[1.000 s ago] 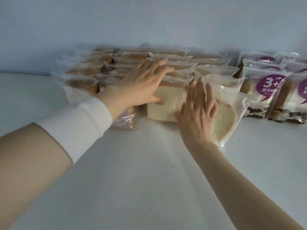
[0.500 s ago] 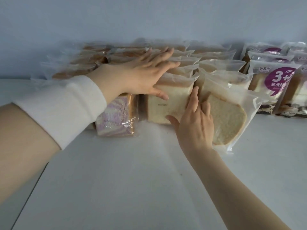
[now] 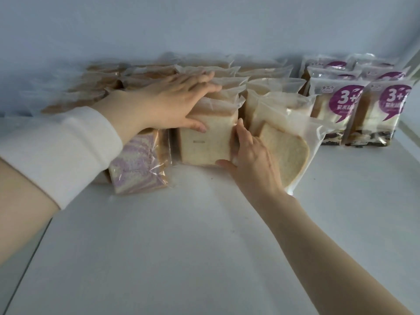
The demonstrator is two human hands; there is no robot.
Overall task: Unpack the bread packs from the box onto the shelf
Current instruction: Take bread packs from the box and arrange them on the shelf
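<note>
Shelf, white, holding:
- White bread pack, front of the middle row, upright.
- My left hand, white sleeve: fingers straight and flat across the tops of the middle row, thumb on the white bread pack's front face; gripping nothing.
- My right hand: fingers extended along that pack's right side, thumb at its lower corner; pressing, not clasping.
- Purple-swirl pack, leaning, just left of it.
- Round-slice pack, tilted, behind my right hand.
- Purple-labelled packs, far right, upright.
</note>
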